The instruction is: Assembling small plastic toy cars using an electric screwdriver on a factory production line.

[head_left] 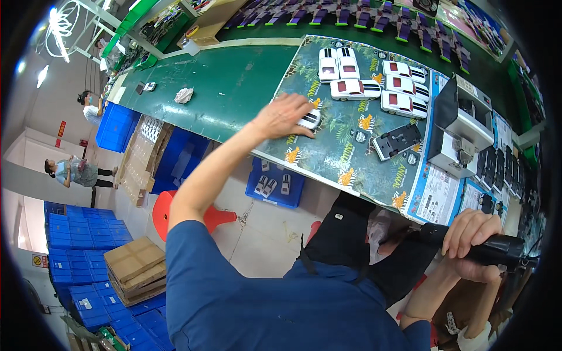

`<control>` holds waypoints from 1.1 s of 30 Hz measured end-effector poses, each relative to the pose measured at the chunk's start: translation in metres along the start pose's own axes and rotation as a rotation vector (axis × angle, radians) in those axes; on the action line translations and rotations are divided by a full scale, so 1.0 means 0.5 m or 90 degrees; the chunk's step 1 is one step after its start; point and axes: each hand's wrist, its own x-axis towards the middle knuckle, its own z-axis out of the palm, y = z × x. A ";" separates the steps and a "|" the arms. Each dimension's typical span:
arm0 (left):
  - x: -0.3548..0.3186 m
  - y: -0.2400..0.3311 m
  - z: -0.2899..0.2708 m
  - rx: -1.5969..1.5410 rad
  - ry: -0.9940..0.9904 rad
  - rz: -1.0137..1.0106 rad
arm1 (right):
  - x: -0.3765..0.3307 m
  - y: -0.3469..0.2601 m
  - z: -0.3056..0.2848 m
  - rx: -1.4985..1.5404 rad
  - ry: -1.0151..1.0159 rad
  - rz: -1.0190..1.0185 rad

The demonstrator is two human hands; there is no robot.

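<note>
A long green-topped workbench (234,70) runs from ten o'clock towards one o'clock in the view. At two o'clock lies a dark green mat (333,134) printed with animals and leaves. A boxy silver-and-black machine (468,111) stands just beyond the mat, at three o'clock from its middle. At four o'clock in the view, the right hand (471,231) is closed around a thick black cylindrical tool (497,250). The left hand (284,117), palm down at the mat's nine o'clock edge, rests over a white toy car with black stripes (310,120); I cannot tell whether it grips the car. Six similar white cars (354,89) cluster between twelve and two o'clock on the mat. An overturned car with a black underside (398,142) lies near four o'clock.
</note>
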 end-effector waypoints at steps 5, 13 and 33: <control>-0.152 -0.161 -0.052 0.219 -0.073 -0.119 | 0.000 0.005 -0.006 0.004 -0.008 0.006; -0.246 0.003 0.000 -0.051 0.150 -0.351 | -0.016 -0.015 -0.004 -0.003 0.008 0.024; 0.542 0.865 -0.062 -0.509 0.125 -0.161 | -0.149 -0.310 -0.118 0.023 -0.045 -0.052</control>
